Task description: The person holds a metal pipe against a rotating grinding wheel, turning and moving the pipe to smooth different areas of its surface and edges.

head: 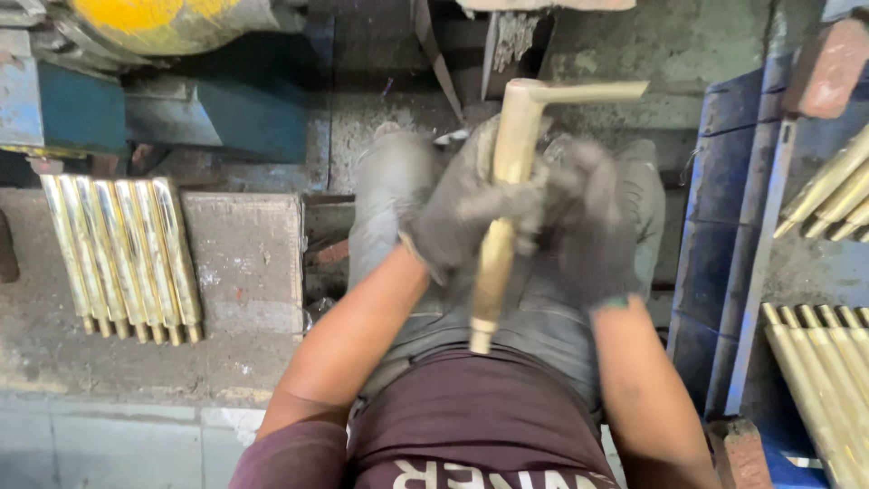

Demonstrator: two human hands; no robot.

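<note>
Grimy concrete workshop floor point(244, 263), seen over the lap. Left hand point(462, 204) and right hand point(588, 222), both gloved, clamp around a brass handle point(507, 163) held upright above the knees. Rows of brass rods point(122, 258) lie left; more rods point(824, 380) right.

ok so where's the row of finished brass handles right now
In the head view, a row of brass handles lies side by side on the grey concrete ledge at the left, just below the blue machine base.

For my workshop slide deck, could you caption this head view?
Gloved left hand and right hand grip an L-shaped brass handle over the lap, beside rows of brass handles.
</note>
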